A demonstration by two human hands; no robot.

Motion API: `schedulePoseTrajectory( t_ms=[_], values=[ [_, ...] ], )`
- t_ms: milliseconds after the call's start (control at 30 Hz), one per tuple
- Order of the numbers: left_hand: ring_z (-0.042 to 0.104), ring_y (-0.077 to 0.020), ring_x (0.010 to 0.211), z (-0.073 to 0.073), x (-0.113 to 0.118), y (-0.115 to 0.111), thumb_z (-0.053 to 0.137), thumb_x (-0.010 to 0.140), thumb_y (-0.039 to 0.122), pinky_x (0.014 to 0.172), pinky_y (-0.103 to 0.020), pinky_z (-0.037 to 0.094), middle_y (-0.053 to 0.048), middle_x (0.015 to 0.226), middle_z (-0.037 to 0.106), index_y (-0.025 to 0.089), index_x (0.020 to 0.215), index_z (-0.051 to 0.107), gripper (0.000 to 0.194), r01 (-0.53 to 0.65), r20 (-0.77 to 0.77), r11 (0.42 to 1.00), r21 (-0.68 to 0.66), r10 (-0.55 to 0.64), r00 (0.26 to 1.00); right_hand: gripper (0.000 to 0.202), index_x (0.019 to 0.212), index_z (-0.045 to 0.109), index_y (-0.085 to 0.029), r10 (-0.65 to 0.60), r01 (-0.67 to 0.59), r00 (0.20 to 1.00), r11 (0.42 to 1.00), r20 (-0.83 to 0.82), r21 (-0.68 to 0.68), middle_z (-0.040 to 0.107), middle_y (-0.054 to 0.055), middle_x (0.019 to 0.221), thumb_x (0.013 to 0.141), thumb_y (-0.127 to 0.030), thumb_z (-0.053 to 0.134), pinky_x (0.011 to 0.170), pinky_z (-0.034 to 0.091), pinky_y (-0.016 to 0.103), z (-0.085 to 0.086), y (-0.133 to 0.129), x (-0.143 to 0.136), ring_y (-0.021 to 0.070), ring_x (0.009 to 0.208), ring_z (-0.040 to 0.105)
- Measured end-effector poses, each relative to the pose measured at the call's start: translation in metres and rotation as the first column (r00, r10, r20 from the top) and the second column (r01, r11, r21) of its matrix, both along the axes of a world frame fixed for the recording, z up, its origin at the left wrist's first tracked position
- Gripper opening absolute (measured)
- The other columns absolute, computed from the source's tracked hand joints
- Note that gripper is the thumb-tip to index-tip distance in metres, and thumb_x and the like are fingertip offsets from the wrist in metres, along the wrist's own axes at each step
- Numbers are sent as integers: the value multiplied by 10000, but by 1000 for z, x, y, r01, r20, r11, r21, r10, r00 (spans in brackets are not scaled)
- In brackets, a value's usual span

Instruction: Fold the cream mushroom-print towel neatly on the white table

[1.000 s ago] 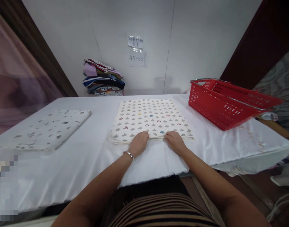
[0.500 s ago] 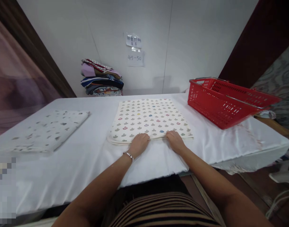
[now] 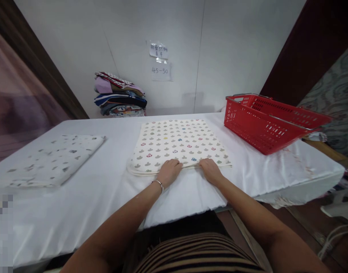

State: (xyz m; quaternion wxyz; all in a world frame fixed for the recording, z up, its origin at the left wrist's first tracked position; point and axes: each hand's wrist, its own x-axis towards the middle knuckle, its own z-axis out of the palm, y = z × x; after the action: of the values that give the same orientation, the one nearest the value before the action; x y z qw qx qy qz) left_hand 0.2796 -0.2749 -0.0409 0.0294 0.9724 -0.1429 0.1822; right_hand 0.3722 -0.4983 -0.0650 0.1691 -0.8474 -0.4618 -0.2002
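Cloth (image 3: 179, 142), folded and printed with small mushroom-like motifs, lies flat near the middle of the white-covered table (image 3: 85, 197) in my head view. Against the frame a second ago, the whole scene sits slightly further left in my picture, as though my camera has turned a touch to the right. My left hand (image 3: 169, 172) has shifted a little toward my right hand (image 3: 211, 172), so the gap between them is narrower; the cloth has kept its shape and its place on the table.

It lies square-on to me. The near edge runs left to right, its left end slightly closer to me, and the side edges draw together going away toward the wall (image 3: 233, 45). Its widest spread, as I see it, is side to side, but at this slant I can't settle the true long axis. The rounded, layered corner points to the near left.

Both sets of fingers touch the near edge, curled over it, and the edge ripples slightly between them. My thumbs are hidden, so I cannot tell whether either hand is pinching the fabric or merely pressing on it. A second folded cloth (image 3: 57, 157) lies well to the left, and a red basket (image 3: 248, 127) stands to the right.
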Motion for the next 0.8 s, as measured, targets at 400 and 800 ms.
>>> schedulePoseTrajectory(
  t_ms=[400, 800],
  values=[
    [528, -201, 962, -2, 17, -8, 440, 851, 62, 787, -339, 415, -86, 1145, 559, 183, 988, 538, 208, 118, 86, 987, 109, -128, 988, 171, 878, 549, -174, 76, -76, 997, 997, -6, -35, 600, 79, 983, 884, -81, 407, 783, 369, 325, 22, 2, 6, 203, 911, 492],
    [530, -191, 945, -2, 21, -2, 401, 882, 79, 799, -342, 406, -77, 1110, 571, 190, 965, 552, 206, 194, 30, 970, 144, -200, 979, 203, 822, 533, -171, 104, -102, 994, 992, 29, -79, 572, 70, 855, 845, -36, 384, 724, 340, 325, 26, 0, -1, 196, 800, 452]
  ],
)
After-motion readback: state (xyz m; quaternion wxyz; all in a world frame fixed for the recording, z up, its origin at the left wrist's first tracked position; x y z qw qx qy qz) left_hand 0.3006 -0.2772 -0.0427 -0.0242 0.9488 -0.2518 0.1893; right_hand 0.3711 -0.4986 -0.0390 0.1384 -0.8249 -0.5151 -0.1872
